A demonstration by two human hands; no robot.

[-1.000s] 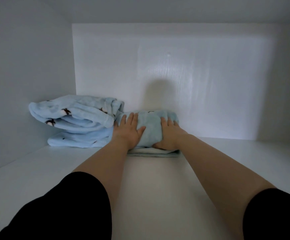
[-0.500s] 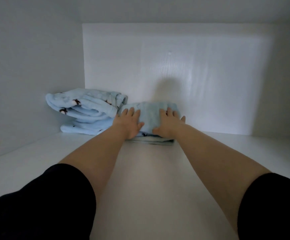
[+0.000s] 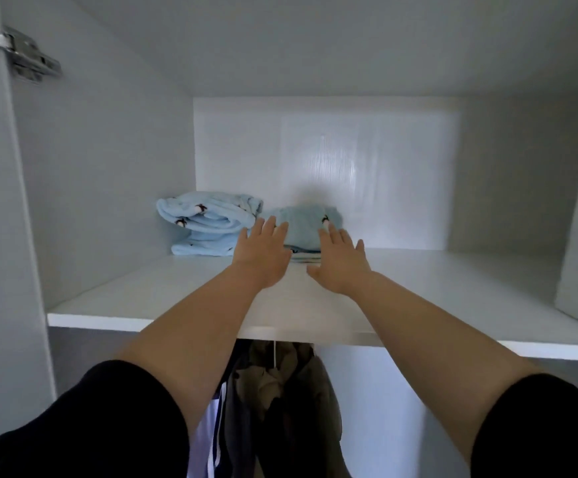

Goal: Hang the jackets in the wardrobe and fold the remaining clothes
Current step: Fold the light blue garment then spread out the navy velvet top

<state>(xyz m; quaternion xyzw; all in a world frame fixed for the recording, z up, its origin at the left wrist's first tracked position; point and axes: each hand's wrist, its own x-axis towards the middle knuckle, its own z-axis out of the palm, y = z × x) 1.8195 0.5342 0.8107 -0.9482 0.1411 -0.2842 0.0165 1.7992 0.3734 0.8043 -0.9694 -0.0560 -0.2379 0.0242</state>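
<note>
Two folded light-blue fleece garments with small dark prints lie at the back of the upper wardrobe shelf. The larger folded garment is on the left, the smaller folded garment right beside it. My left hand and my right hand hover with straight, spread fingers just in front of the smaller one, holding nothing. Jackets hang below the shelf, partly hidden by my arms.
The white shelf stretches bare to the right of the garments. Wardrobe side walls close in on both sides, and a metal door hinge sits at the upper left. A white and dark striped garment hangs among the jackets.
Both hands have lifted off the smaller folded garment and drawn back towards me. The view has pulled back, so the shelf edge and hanging jackets now show.
</note>
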